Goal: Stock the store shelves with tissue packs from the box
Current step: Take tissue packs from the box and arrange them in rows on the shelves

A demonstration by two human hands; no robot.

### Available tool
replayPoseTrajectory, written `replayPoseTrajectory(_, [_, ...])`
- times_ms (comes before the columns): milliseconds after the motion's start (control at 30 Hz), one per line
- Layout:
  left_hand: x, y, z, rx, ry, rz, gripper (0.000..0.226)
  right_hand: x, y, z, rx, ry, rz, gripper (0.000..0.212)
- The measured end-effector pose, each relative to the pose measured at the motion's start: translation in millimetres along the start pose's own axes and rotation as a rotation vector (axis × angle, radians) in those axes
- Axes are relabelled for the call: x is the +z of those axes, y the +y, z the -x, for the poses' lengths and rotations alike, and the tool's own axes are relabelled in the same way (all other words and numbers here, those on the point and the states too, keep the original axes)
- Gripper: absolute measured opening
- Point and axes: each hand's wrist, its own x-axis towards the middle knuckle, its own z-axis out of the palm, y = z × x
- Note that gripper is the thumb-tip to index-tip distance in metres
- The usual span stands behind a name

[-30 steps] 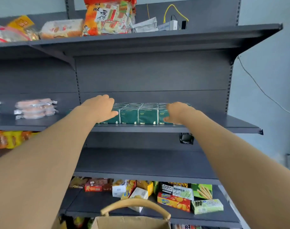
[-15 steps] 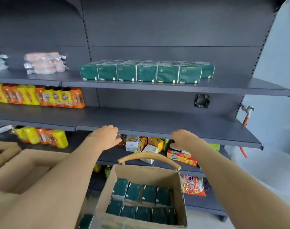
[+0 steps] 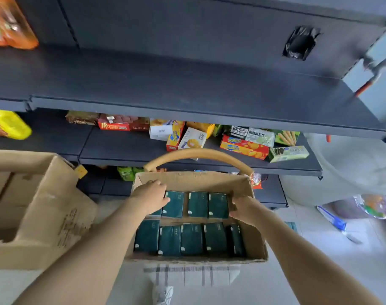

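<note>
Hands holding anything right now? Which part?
The far row of tissue packs in the box, gripped end to end: left hand over its left end pack, right hand at its right end. Lifted or not, cannot tell.

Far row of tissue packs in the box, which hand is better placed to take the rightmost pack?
Right. The right hand sits against the outer side of the rightmost pack; the left hand is at the opposite end, two packs away.

the lower shelf (image 3: 126, 150) carries snack boxes (image 3: 244, 148) along its middle and right end; before its left end, a large cardboard box (image 3: 44, 208) stands on the tiled floor (image 3: 319, 249).
</note>
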Motion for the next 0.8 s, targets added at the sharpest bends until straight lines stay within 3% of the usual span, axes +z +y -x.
replayPoseTrajectory(200, [78,-6,-41,0.029,-0.166,0.081,0.043,75,14,-43,0.118,-0.115,-0.099,0.034])
replayPoseTrajectory(567, [195,-4,-84,0.018,-0.24,0.159,0.043,173,32,-119,0.294,-0.094,0.018,0.059])
replayPoseTrajectory(800, [227,0,-95,-0.017,-0.213,0.237,0.044,194,30,-138,0.364,-0.043,0.056,0.04])
